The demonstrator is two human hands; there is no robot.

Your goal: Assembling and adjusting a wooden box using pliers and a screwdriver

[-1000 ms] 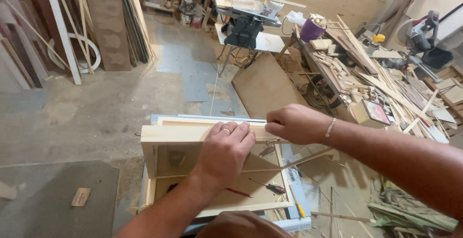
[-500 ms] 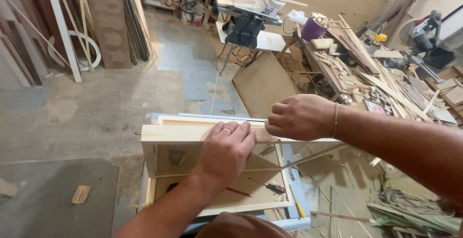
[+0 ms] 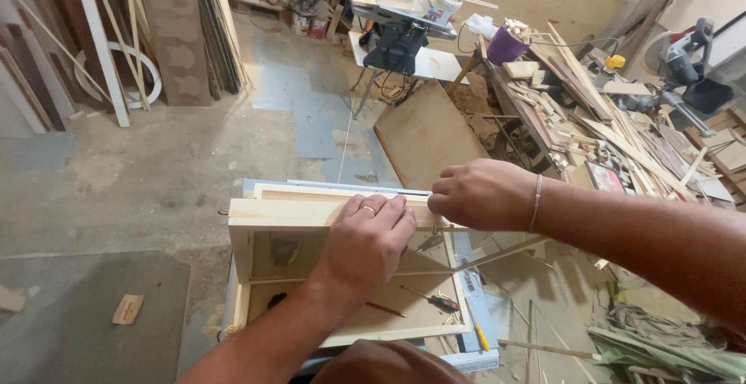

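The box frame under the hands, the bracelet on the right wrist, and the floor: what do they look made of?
Box frame: pale, unfinished wood, with visible grain and raw edges; the left hand presses on its top rail. Bracelet: thin and silvery, probably metal, though too small to be sure. Floor: grey, stained and matte, looks like bare concrete.

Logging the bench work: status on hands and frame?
Left hand flat on wooden frame. Right hand closed at its top corner, contents hidden. Screwdriver inside.

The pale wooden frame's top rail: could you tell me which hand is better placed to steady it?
Probably the left hand: it lies flat across the pale wooden frame's top rail, whereas the right hand only touches its end.
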